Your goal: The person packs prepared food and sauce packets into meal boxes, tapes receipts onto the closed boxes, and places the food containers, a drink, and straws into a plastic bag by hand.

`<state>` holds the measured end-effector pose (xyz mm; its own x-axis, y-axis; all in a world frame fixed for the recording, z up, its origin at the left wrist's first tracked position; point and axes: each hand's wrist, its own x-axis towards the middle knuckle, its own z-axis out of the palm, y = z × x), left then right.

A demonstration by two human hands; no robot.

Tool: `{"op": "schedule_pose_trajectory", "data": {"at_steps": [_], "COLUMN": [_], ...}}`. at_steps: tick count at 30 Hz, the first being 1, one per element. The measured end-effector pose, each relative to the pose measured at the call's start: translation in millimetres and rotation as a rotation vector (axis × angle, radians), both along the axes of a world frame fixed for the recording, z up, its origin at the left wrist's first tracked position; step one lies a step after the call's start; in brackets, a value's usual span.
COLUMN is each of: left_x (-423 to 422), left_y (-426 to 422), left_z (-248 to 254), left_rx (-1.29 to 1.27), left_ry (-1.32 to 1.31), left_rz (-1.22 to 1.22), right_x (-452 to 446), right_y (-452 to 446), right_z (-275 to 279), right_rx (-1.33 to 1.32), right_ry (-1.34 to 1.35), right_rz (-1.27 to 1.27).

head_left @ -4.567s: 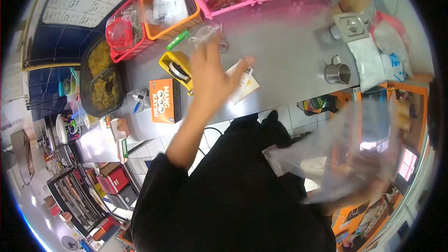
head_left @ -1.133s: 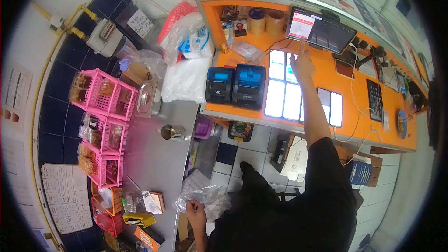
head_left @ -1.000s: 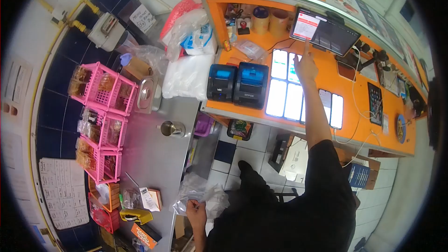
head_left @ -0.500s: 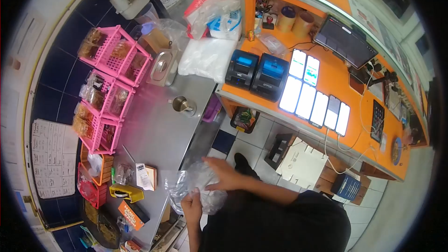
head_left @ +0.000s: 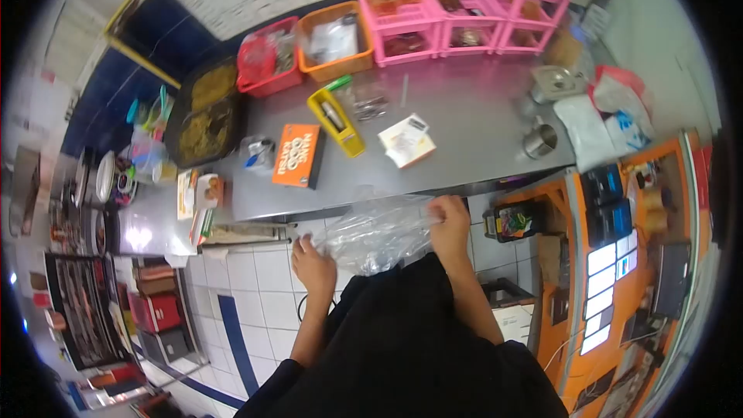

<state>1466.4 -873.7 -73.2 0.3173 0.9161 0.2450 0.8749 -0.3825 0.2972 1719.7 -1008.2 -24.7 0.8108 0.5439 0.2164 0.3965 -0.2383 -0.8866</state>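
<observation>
A clear plastic bag (head_left: 379,231) is stretched between my two hands, in front of my body and just below the front edge of the metal counter. My left hand (head_left: 314,269) has its fingers closed at the bag's left side. On the right, my right hand (head_left: 451,224) pinches the bag's upper right edge. The plastic is crumpled and see-through; whether anything lies inside I cannot tell.
Along the steel counter (head_left: 480,101) stand pink tiered baskets (head_left: 406,19), an orange basket (head_left: 335,66), a black two-part tray (head_left: 179,128), an orange box (head_left: 297,156), a yellow holder (head_left: 348,139) and a metal cup (head_left: 539,141). Lit phones (head_left: 598,302) rest on the orange desk at right.
The view has swung left, so the counter now lies straight ahead. My hands have moved apart, and the bunched plastic bag is now spread wide between them.
</observation>
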Motion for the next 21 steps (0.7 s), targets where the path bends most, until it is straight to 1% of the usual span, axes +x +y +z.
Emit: {"op": "schedule_pose_trajectory", "data": {"at_steps": [2,3,5,6,8,9,10,11,13,14,15,16,17,18,19,20,21], "left_x": [13.8,15.8,10.5,-7.4,-56.1,-64.5,-82.8,-92.4,-108.1,-109.8,-111.2,-113.2,-109.9,-103.5,-95.7,-86.4,-75.5], "left_y": [-11.7,-18.7,-10.8,0.3,36.5,45.9,54.2,56.1,55.5,54.9,52.6,49.3,45.6,42.9,39.6,36.3,35.9], "left_z": [63.6,66.7,80.5,68.7,40.2,55.4,50.1,53.7,52.3,53.0,54.5,56.0,48.4,41.2,38.9,40.7,42.1], "left_rx": [0.006,0.001,-0.194,-0.214,-0.226,-0.077,-0.243,-0.283,-0.346,-0.354,-0.460,-0.565,-0.580,-0.620,-0.663,-0.679,-0.690], "left_ry": [0.089,0.027,-0.027,-0.036,-0.256,-0.256,-0.150,-0.137,-0.149,-0.149,-0.196,-0.239,-0.253,-0.214,-0.172,-0.145,-0.123], "left_rz": [-0.183,-0.264,-0.315,-0.309,-0.142,-0.039,0.138,0.183,0.229,0.242,0.184,0.128,0.052,0.000,-0.045,-0.037,-0.023], "right_x": [-42.2,-65.0,-99.2,-97.4,-72.2,-49.3,-23.0,1.1,41.2,53.5,64.1,67.3,69.9,78.7,87.0,90.1,93.4], "right_y": [31.3,39.6,58.6,64.0,69.8,71.3,71.9,74.2,89.1,105.2,121.8,138.8,156.5,173.9,189.3,199.5,203.0], "right_z": [18.0,27.8,42.2,38.4,22.9,6.8,-4.8,-3.9,-1.8,3.4,6.7,2.1,-3.2,-9.0,-16.0,-23.5,-29.6], "right_rx": [0.061,0.039,-0.018,-0.040,-0.592,-0.667,-0.741,-0.749,-0.776,-0.793,-0.796,-0.831,-0.840,-0.836,-0.998,-1.158,-1.150], "right_ry": [-0.091,-0.083,-0.049,-0.047,-0.345,-0.335,-0.327,-0.334,0.311,0.239,0.166,-0.127,-0.418,-0.410,-0.282,-0.157,-0.157], "right_rz": [0.268,0.289,0.604,0.611,0.520,0.562,0.603,0.604,1.126,0.827,0.534,0.349,0.160,0.186,0.209,0.240,0.286]}}
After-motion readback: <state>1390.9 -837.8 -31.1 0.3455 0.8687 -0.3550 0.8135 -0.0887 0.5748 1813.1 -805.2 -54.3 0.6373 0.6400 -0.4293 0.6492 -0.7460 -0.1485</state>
